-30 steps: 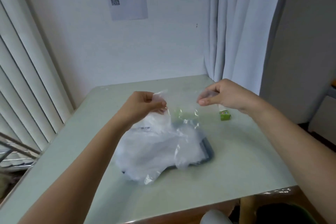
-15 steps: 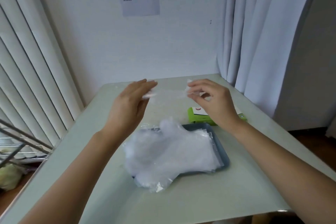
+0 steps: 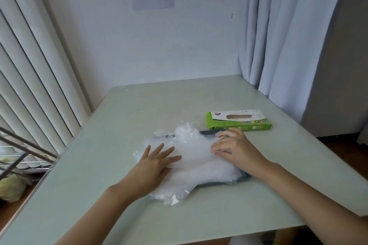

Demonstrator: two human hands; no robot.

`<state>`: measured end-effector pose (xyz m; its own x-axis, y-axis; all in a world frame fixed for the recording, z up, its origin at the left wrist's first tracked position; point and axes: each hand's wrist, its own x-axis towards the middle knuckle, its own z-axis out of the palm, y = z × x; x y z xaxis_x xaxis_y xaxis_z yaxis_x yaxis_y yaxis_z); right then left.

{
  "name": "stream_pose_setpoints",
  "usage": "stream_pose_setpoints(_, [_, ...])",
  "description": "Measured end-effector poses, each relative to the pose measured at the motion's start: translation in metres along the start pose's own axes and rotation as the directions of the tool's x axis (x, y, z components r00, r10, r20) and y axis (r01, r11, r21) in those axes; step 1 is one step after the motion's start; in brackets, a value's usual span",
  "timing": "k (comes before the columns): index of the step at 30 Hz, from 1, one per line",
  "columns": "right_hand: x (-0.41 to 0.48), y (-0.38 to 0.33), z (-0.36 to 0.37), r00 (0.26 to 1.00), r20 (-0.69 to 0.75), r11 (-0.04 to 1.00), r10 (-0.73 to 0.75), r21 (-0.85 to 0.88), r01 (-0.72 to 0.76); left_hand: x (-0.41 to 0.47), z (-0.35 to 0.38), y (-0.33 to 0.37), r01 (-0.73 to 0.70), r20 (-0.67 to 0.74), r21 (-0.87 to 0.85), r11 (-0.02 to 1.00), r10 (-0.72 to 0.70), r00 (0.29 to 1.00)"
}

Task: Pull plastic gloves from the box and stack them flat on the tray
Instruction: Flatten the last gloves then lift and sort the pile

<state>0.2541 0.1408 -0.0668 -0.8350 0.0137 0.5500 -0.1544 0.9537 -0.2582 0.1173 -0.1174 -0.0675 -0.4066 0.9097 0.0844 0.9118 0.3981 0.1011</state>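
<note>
Left hand [image 3: 157, 162]: I see it flat, fingers spread, pressing the pile's left edge.
Right hand [image 3: 233, 149]: fingers slightly bent, resting on the pile's right side.
Gloves [image 3: 197, 161]: thin, crinkled clear plastic, heaped over the dark tray [image 3: 242, 179].
Box [image 3: 239, 120]: green card, slotted top, just beyond the tray.

One wide-angle view, worn on the head, looks forward and down from the near side of the tray [image 3: 244, 178], close above the table [image 3: 119, 195]. The tray lies just below mid-frame; beyond the tray rises the wall [image 3: 199, 45], to its far right the curtain [image 3: 288, 36], to its left the blinds [image 3: 29, 85]
</note>
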Motion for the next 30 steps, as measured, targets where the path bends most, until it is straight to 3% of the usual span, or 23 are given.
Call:
stream_pose_setpoints(12, [-0.007,-0.011,-0.014,0.933,0.318,0.955,0.167,0.183,-0.234,-0.013,-0.021,0.025,-0.01,0.09,-0.096,0.995,0.019,0.996])
stream_pose_setpoints(15, [-0.01,-0.018,-0.017,0.864,0.437,0.902,0.25,0.22,-0.372,-0.014,-0.023,0.023,0.028,0.072,-0.233,0.972,-0.011,0.997])
stream_pose_setpoints(18, [-0.006,-0.026,-0.018,0.884,0.389,0.897,0.259,0.242,-0.369,-0.016,-0.026,0.021,0.121,0.127,-0.419,0.9,-0.074,0.989])
stream_pose_setpoints(21, [0.004,-0.033,-0.016,0.89,0.351,0.923,0.292,0.141,-0.359,-0.022,-0.034,0.024,0.246,0.188,-0.596,0.764,-0.165,0.968])
stream_pose_setpoints(25, [0.015,-0.038,-0.013,0.831,0.468,0.92,0.3,0.088,-0.382,-0.023,-0.052,0.023,0.239,0.133,-0.772,0.589,-0.218,0.967])
stream_pose_setpoints(28, [0.018,-0.039,-0.008,0.77,0.574,0.931,0.279,0.036,-0.364,-0.012,-0.069,0.026,0.222,-0.032,-0.797,0.561,-0.407,0.913])
stream_pose_setpoints(30, [0.016,-0.04,-0.006,0.726,0.633,0.936,0.27,0.005,-0.353,-0.004,-0.078,0.031,0.225,-0.15,-0.762,0.607,-0.504,0.851])
